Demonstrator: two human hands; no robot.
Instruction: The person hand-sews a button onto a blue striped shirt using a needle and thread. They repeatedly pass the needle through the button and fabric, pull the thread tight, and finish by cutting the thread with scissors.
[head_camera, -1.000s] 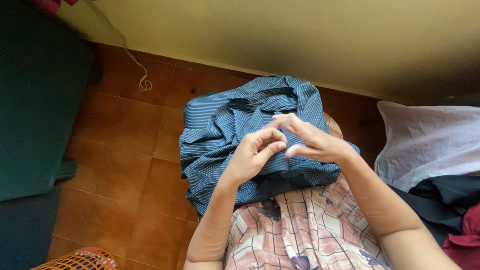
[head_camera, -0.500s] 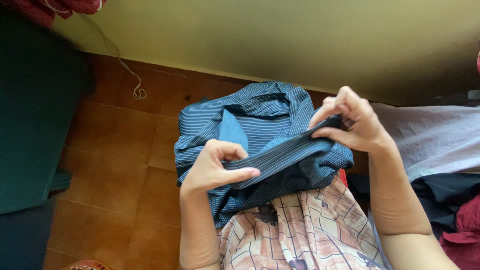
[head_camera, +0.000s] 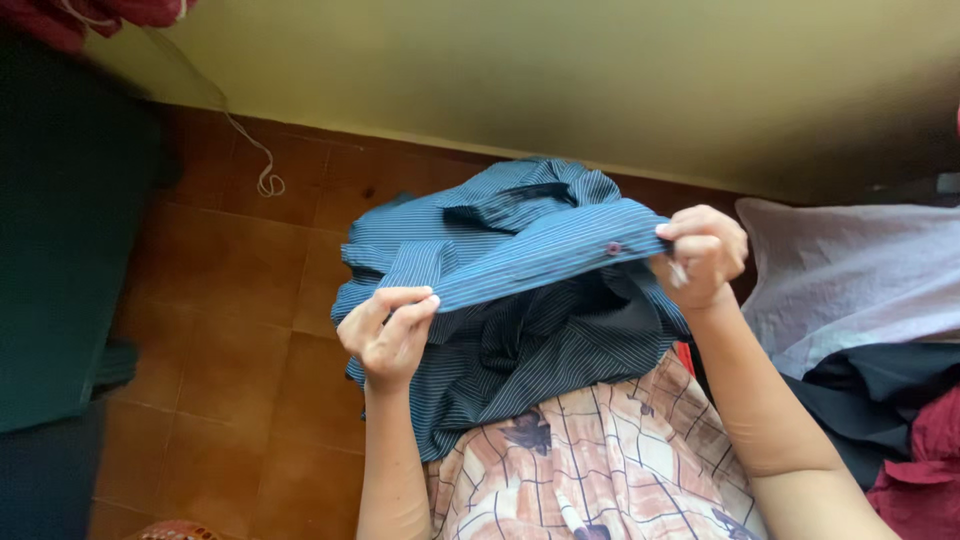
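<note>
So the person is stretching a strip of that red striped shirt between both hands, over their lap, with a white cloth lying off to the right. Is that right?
Not quite: the striped shirt is blue, not red, as the head view shows. The rest holds: the left hand and right hand stretch a strip of it between them over the lap, and a white cloth lies off to the right.

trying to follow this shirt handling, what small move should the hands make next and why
Probably slide the left hand outward along the stretched edge to pull it flat. Both hands pinch one band of the blue striped shirt, a small button showing near the right hand, and the band runs taut between them. The rest of the shirt hangs bunched and creased over the lap below.
</note>
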